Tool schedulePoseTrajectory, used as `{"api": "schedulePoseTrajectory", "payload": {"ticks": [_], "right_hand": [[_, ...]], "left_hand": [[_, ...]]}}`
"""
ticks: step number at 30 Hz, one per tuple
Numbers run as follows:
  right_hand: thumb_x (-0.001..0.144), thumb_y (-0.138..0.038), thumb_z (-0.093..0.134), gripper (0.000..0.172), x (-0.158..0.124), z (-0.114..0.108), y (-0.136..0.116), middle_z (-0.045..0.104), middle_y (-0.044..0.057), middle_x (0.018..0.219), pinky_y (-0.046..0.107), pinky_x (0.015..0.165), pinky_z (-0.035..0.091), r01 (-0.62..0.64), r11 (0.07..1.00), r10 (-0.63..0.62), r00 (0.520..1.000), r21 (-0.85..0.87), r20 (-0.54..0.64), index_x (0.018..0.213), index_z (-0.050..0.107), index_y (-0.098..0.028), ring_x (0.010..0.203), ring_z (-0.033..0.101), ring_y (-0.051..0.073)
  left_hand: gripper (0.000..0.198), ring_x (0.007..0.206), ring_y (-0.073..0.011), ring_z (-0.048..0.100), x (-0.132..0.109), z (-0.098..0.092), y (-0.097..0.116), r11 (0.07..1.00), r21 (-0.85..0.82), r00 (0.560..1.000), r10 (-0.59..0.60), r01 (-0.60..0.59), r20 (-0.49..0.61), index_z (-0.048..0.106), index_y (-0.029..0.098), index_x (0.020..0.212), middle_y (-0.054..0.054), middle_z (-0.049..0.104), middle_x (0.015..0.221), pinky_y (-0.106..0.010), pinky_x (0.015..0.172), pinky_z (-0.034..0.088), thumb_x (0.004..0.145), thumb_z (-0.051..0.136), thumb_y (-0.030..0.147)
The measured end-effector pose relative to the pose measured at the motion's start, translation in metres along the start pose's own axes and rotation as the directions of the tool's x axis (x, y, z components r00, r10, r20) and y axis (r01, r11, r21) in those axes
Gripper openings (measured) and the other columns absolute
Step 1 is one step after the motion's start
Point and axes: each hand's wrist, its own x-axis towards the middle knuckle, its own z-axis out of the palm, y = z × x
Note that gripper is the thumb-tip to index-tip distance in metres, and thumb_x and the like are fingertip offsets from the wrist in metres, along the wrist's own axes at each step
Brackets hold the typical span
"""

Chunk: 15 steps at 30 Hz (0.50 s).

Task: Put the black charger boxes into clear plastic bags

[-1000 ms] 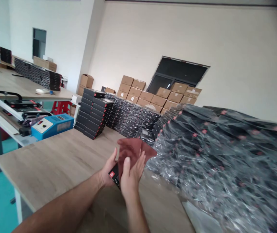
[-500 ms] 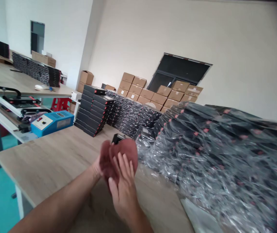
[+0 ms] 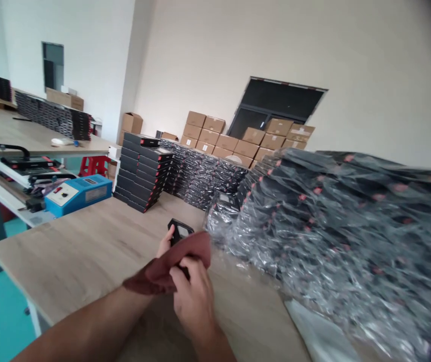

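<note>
My left hand point(image 3: 166, 242) is closed on a black box point(image 3: 180, 232), held up over the wooden table point(image 3: 98, 256). Its thumb or a finger shows at the box's left edge; the other fingers are hidden. A reddish-brown cloth point(image 3: 179, 254) drapes across the lower part of the box and over my left wrist. My right hand point(image 3: 194, 289) pinches the cloth with bent fingers, from the near side.
A stack of black boxes point(image 3: 140, 173) stands at the table's far edge. Plastic-wrapped black boxes point(image 3: 332, 241) are piled along the right. A blue machine point(image 3: 79, 193) sits at the left, beside a sealing frame. Brown cartons point(image 3: 209, 137) rise behind.
My right hand has gone from lying flat on the cloth to gripping it. The cloth has shifted down toward my left wrist, showing more of the black box.
</note>
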Motion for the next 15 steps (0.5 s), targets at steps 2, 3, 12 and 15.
{"api": "schedulePoseTrajectory", "payload": {"ticks": [2, 3, 12, 15], "right_hand": [[0.077, -0.011, 0.046, 0.031, 0.003, 0.004, 0.006, 0.061, 0.008, 0.094, 0.035, 0.079, 0.043, -0.025, 0.996, 0.027, 0.999, -0.083, 0.022, 0.095, 0.067, -0.025, 0.091, 0.054, 0.024], [0.075, -0.009, 0.046, 0.032, 0.001, 0.002, 0.018, 0.061, 0.009, 0.093, 0.036, 0.078, 0.043, -0.118, 0.984, 0.121, 0.993, -0.134, 0.010, 0.094, 0.068, -0.024, 0.091, 0.054, 0.025], [0.071, -0.029, 0.051, 0.047, -0.046, -0.098, 0.133, 0.058, 0.015, 0.118, 0.049, 0.093, 0.040, -0.714, 0.609, 0.766, 0.642, -0.346, 0.024, 0.115, 0.061, -0.017, 0.110, 0.053, 0.034], [0.076, -0.042, 0.051, 0.048, -0.031, -0.093, 0.104, 0.057, 0.013, 0.123, 0.049, 0.099, 0.035, -0.767, 0.642, 0.766, 0.642, 0.003, 0.038, 0.118, 0.059, -0.019, 0.115, 0.050, 0.032]], "left_hand": [[0.056, 0.077, -0.0279, 0.066, -0.004, 0.003, -0.002, 0.998, 0.018, 0.998, -0.054, 0.054, -0.014, 0.063, 0.004, 0.095, -0.012, 0.068, 0.075, -0.041, 0.079, 0.051, 0.085, 0.044, 0.056], [0.057, 0.081, -0.0288, 0.066, -0.006, 0.006, -0.001, 0.999, 0.005, 0.999, -0.038, 0.038, -0.014, 0.063, 0.005, 0.100, -0.013, 0.069, 0.080, -0.042, 0.081, 0.050, 0.085, 0.044, 0.056], [0.058, 0.092, -0.0292, 0.064, -0.007, 0.022, 0.006, 0.996, -0.088, 0.998, 0.035, -0.031, 0.049, 0.056, 0.007, 0.117, -0.016, 0.067, 0.101, -0.044, 0.086, 0.048, 0.083, 0.048, 0.053], [0.055, 0.080, -0.0244, 0.066, -0.005, 0.022, -0.008, 0.999, 0.023, 0.999, 0.026, -0.025, -0.035, 0.057, 0.009, 0.113, -0.011, 0.069, 0.090, -0.037, 0.079, 0.050, 0.079, 0.057, 0.052]]}}
